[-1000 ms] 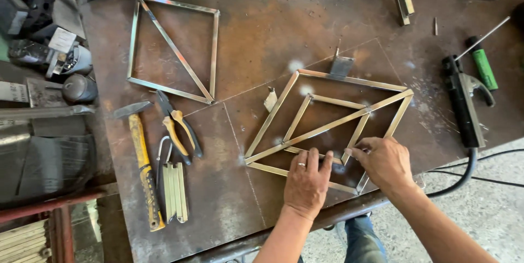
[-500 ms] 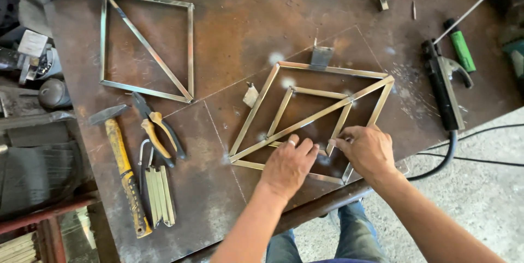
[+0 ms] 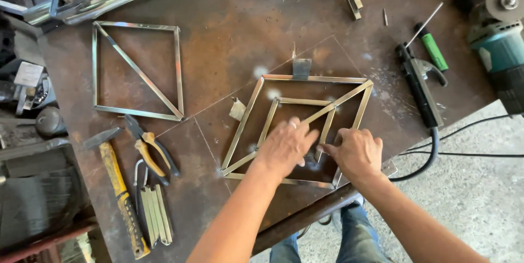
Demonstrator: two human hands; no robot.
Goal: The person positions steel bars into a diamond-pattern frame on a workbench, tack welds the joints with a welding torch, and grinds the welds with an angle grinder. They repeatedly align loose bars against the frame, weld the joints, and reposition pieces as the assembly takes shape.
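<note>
Two bare hands press on a diamond-shaped metal frame [image 3: 305,80] lying flat on the rusty steel table [image 3: 229,28]. The left hand [image 3: 284,148] lies flat, fingers spread over the inner bars. The right hand [image 3: 356,154] pinches a short inner bar [image 3: 326,127].

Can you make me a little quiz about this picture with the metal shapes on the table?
1. True or false: both hands rest on the metal frame with smaller bars inside it.
2. What lies just right of the yellow-handled hammer? A) pliers B) a cup C) a ball
3. Which hand is nearer the black welding torch?

Key
1. True: the left hand and the right hand both lie on its inner bars.
2. A, the pliers.
3. The right hand.
</note>
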